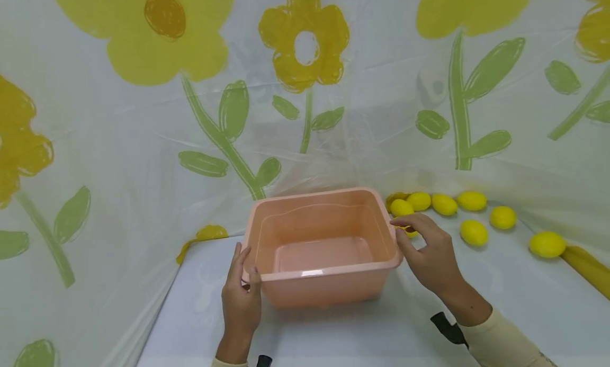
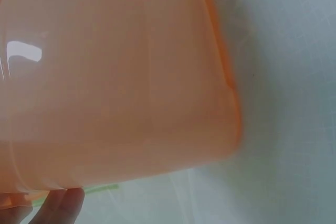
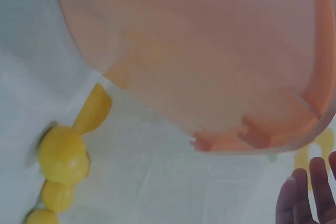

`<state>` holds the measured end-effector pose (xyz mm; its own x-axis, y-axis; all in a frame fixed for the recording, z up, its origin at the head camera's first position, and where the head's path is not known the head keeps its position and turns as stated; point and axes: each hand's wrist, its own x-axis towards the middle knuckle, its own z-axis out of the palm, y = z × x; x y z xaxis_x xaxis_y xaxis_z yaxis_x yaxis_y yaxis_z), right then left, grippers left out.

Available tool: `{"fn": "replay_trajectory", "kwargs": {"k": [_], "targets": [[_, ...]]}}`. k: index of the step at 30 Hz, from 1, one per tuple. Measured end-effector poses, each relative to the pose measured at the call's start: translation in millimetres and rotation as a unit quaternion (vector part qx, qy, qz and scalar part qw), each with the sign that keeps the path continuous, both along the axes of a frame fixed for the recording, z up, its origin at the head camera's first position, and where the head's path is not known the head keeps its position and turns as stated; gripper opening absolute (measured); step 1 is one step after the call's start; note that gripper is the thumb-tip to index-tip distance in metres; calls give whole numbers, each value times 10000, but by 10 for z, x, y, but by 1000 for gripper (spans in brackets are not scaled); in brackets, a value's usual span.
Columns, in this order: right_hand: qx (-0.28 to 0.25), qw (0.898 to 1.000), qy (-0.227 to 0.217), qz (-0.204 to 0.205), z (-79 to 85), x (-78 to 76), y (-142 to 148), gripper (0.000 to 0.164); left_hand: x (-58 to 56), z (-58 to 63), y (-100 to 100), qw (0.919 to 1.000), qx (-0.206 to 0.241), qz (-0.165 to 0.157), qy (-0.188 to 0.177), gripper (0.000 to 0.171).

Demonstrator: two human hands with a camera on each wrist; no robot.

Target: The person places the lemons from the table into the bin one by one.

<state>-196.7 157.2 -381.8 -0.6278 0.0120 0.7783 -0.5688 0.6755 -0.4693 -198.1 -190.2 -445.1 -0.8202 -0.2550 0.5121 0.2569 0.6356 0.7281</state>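
Observation:
A pink plastic basin stands open side up in the middle of the head view, with nothing inside it. My left hand grips its left end, fingers at the outer side and thumb by the front corner. In the left wrist view, fingertips meet the underside of the rim. At the opposite end is my right hand, thumb and forefinger right at the rim. The right wrist view shows its other fingers straight and spread beside the basin's edge.
Several yellow lemons lie scattered on the white table, right of and behind the basin. A white cloth printed with yellow flowers hangs at the back and left. Some lemons are partly hidden behind the right hand.

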Motion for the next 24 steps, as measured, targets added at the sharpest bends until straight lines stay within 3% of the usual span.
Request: {"fn": "replay_trajectory", "kwargs": {"k": [6, 12, 19, 24], "targets": [[-372, 9989, -151, -224, -152, 36, 146, 20, 5, 4, 13, 9999, -38, 140, -63, 42], [-628, 9962, -433, -412, -313, -30, 246, 18, 6, -22, 7, 9999, -52, 126, 41, 42], [-706, 9898, -951, -794, -500, -93, 334, 19, -7, -32, 0, 9999, -95, 78, 118, 42], [-737, 9869, -1158, -852, -585, -115, 355, 19, -14, -28, 9, 9998, -117, 124, 113, 41]]}}
